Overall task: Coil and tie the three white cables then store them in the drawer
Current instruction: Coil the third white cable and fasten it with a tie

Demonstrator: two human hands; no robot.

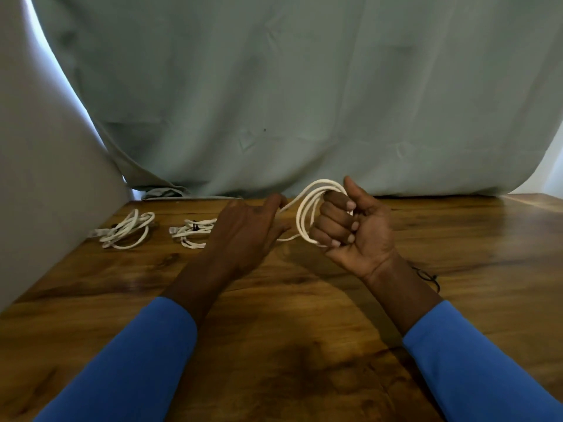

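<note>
1. Right hand: grip clamped on the cable. Fingers curl into a fist through several white loops, thumb up behind them, palm facing the wearer.
2. Left hand: grip together on the same cable. Thumb and forefinger pinch the strand that runs up into the coil; the other fingers spread loosely. A second strand trails from the coil's bottom behind this hand; its end is hidden.
3. Both hands are just above the counter, near each other.
4. Step in hand, by my reading: winding the last cable. To do it well, feed each turn with light tension, match it to the loops already held, and let the strand roll so it doesn't twist. Leave a tail for tying.
5. Left bundle and middle bundle lie coiled on the counter, apart. The middle one has a dark band; I can't tell if the left one is tied.
6. Drawer not in view. Grey-green cloth hangs behind.
</note>
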